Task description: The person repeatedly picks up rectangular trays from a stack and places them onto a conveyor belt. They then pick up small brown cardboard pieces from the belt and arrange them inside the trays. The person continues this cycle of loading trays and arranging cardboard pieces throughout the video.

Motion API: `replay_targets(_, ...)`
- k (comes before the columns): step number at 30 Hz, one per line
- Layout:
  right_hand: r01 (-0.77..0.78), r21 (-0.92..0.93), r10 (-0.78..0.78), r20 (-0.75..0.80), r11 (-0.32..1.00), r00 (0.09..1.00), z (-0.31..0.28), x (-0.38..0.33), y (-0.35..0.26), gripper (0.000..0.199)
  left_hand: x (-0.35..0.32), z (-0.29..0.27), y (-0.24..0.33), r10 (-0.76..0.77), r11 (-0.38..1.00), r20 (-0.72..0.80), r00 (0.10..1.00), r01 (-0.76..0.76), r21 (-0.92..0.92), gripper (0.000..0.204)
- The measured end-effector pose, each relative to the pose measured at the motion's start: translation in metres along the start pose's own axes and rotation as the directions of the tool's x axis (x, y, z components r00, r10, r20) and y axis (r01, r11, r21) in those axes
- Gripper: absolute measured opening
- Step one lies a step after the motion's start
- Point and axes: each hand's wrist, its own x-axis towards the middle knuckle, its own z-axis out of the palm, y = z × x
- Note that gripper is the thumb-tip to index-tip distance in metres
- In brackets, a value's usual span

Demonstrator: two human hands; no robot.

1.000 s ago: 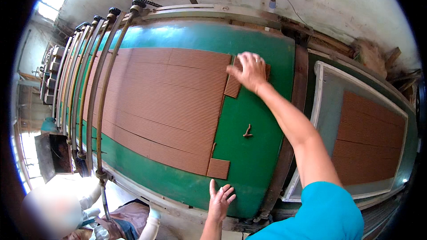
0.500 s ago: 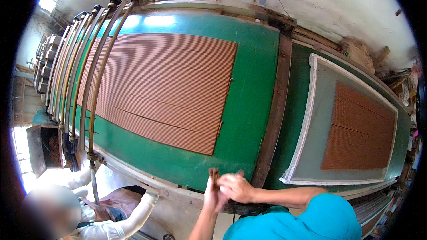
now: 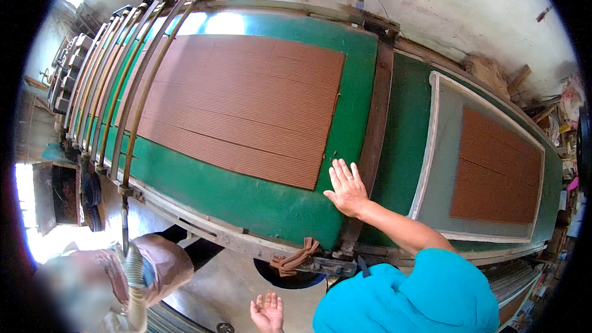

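A wide brown ridged clay sheet [image 3: 240,108] lies flat on the green belt [image 3: 259,203]. My right hand [image 3: 347,188] reaches out over the belt beside the sheet's near right corner, fingers spread, holding nothing. My left hand [image 3: 267,311] hangs low below the machine's front edge, palm open and empty. A few brown clay strips [image 3: 296,258] are draped over the front frame, between my two hands.
A second brown sheet [image 3: 496,166] lies in a pale framed tray [image 3: 431,135] on the right. Curved metal rails [image 3: 132,86] arch over the belt's left end. Another person [image 3: 123,277] crouches at the lower left. A dark round tub [image 3: 290,277] sits under the strips.
My right hand came back from the far side of the belt, met my left hand at the front edge with brown offcuts, then reached out again empty. The offcuts now hang on the frame.
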Motion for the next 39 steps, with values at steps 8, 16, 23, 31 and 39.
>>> replay_targets(8,-0.144,0.236,0.207,-0.270,0.961,0.940,0.017,0.004,0.041,0.017,0.037,0.042,-0.034,-0.233,0.926,0.338,0.912,0.102,0.363,0.061)
replay_targets(16,0.304,0.555,-0.364,-0.001,0.775,0.931,-0.006,-0.085,-0.078,0.014,0.000,0.099,-0.046,0.064,0.119,0.513,0.856,-0.517,0.848,0.065)
replay_targets(23,0.466,0.435,-0.478,-0.088,0.771,0.874,-0.018,-0.101,-0.144,0.012,0.010,0.077,-0.040,0.002,0.387,0.720,0.694,-0.664,0.640,0.044)
replay_targets(31,0.466,0.617,-0.648,0.096,0.635,0.756,0.018,-0.211,-0.236,0.035,-0.015,-0.091,0.015,0.262,0.282,0.526,0.809,-0.586,0.760,0.061)
replay_targets(39,-0.247,0.695,0.021,0.316,0.675,0.948,-0.027,-0.311,-0.108,0.025,0.045,-0.179,0.007,0.370,0.294,0.432,0.822,-0.545,0.785,0.044)
